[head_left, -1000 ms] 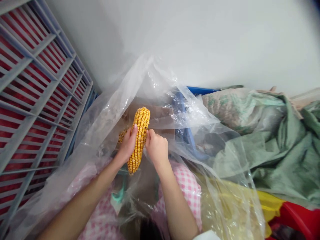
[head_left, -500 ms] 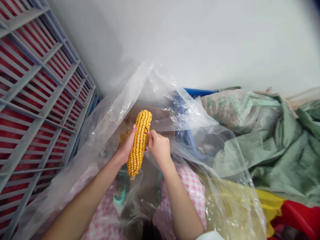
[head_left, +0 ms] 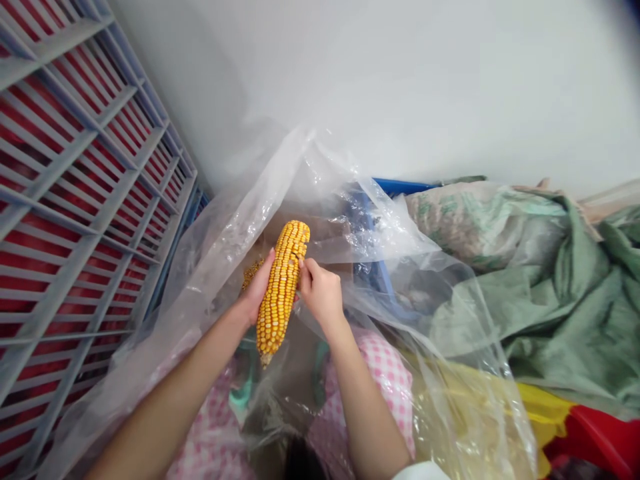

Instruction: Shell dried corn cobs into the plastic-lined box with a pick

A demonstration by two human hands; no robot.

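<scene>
A yellow ear of corn (head_left: 281,293) is held at a slant above a clear plastic bag (head_left: 260,183), its pointed tip toward me. My left hand (head_left: 257,290) is closed around the left side of the ear, thumb along the kernels, the other fingers mostly hidden beneath. On the opposite side my right hand (head_left: 320,287) is curled, its thumb and forefinger pressed to the kernels in the upper half. A small dark gap in the rows shows by those fingertips. Loose kernels (head_left: 251,272) lie in the bag, partly covered by my left hand.
A slatted grey crate (head_left: 95,180) with red behind it rises at the left. At the right are a blue crate (head_left: 383,280), a pale printed sack (head_left: 480,220), green cloth (head_left: 550,313), and yellow and red items (head_left: 600,433). A white wall stands behind.
Both hands and the ear sit slightly further right in view as the camera shifts. The ear has turned a little, and the gap by my right fingertips shows more clearly.
</scene>
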